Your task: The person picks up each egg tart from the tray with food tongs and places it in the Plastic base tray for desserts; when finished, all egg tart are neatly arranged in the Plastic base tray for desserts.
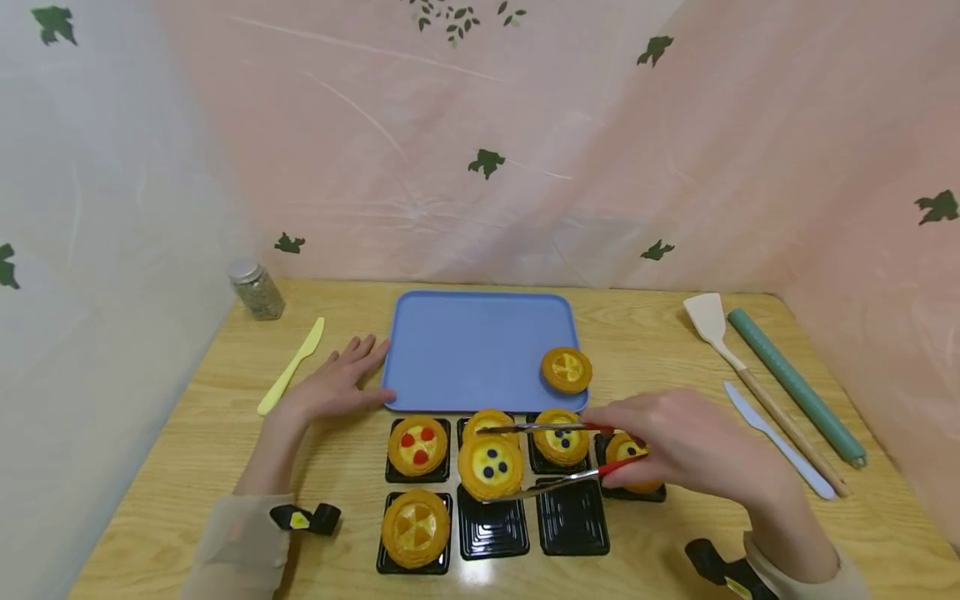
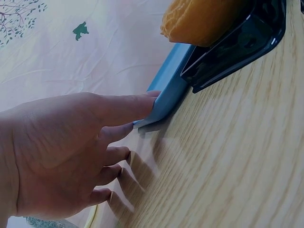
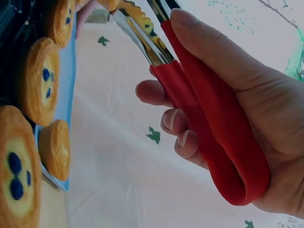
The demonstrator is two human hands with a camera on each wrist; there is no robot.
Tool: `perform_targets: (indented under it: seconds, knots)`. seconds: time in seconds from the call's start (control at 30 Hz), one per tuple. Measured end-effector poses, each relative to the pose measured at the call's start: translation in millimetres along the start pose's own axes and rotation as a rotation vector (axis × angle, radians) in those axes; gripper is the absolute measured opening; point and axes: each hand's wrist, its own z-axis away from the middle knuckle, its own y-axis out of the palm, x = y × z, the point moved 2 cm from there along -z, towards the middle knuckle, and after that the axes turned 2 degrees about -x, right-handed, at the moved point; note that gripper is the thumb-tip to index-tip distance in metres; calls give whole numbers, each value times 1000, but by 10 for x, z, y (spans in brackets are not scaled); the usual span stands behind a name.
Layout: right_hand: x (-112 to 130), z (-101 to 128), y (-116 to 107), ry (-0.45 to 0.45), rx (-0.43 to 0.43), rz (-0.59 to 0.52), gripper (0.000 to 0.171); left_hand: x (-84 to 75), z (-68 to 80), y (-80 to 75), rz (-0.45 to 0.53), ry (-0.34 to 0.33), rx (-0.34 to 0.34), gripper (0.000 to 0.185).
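Note:
My right hand (image 1: pixel 678 446) grips red-handled metal tongs (image 1: pixel 558 454), whose tips clasp a blueberry tart (image 1: pixel 491 467) held just above the black holders (image 1: pixel 573 518). The red handle (image 3: pixel 209 118) lies in my curled fingers. My left hand (image 1: pixel 339 386) rests flat on the table, and its thumb (image 2: pixel 118 109) touches the front left corner of the blue tray (image 1: pixel 465 350). One orange tart (image 1: pixel 567 369) lies on the tray's near right corner. Other tarts sit in holders: a red-berry one (image 1: pixel 417 446), an orange one (image 1: pixel 415 527) and a blueberry one (image 1: pixel 561 437).
A glass jar (image 1: pixel 257 289) and a yellow plastic knife (image 1: pixel 292 365) lie left of the tray. On the right are a wooden spatula (image 1: pixel 720 333), a green rolling pin (image 1: pixel 795 383) and a pale knife (image 1: pixel 776 437). Curtains close off three sides.

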Motion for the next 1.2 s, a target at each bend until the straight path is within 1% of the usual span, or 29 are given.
perform_targets:
  seconds: [0.17, 0.47, 0.87, 1.03, 1.2]
  knots:
    - [66, -12, 67, -28, 78, -66, 52, -12, -10, -8, 3, -6, -1, 90]
    - [116, -43, 127, 16, 187, -117, 50, -22, -22, -28, -5, -7, 2, 90]
    - [133, -59, 152, 25, 217, -111, 48, -6, -33, -34, 1, -1, -1, 90]
    - [133, -76, 152, 5, 214, -83, 48, -3, -33, -32, 5, 1, 1, 90]
    - [130, -86, 151, 9, 219, -71, 49, 5, -37, -31, 2, -3, 2, 90]
